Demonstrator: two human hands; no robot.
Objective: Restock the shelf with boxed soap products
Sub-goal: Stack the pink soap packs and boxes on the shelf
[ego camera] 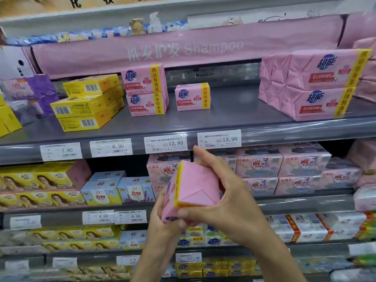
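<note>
Nearest the camera, both hands hold one pink soap pack (195, 186) in the air in front of the shelves, tilted with a folded end facing the viewer and a yellow band along its left edge. The right hand (223, 192) wraps it from the right, fingers curled over the top and thumb pressed under the lower edge. The left hand (160, 216) grips the pack's lower left side and is partly hidden behind it. The pack sits level with the second shelf, below the price tags (219, 138) on the rail of the grey upper shelf (203, 121).

On that upper shelf, from left to right:
- A purple pack (30, 92).
- Three stacked yellow boxes (87, 102), barcodes outward.
- A stack of two pink packs (145, 90).
- A single pink pack (192, 96), just beside the stack with a gap between them.
- A larger pink stack (313, 84), well apart at the right.

Behind and above hangs a pink banner (183, 49) reading "Shampoo".
</note>
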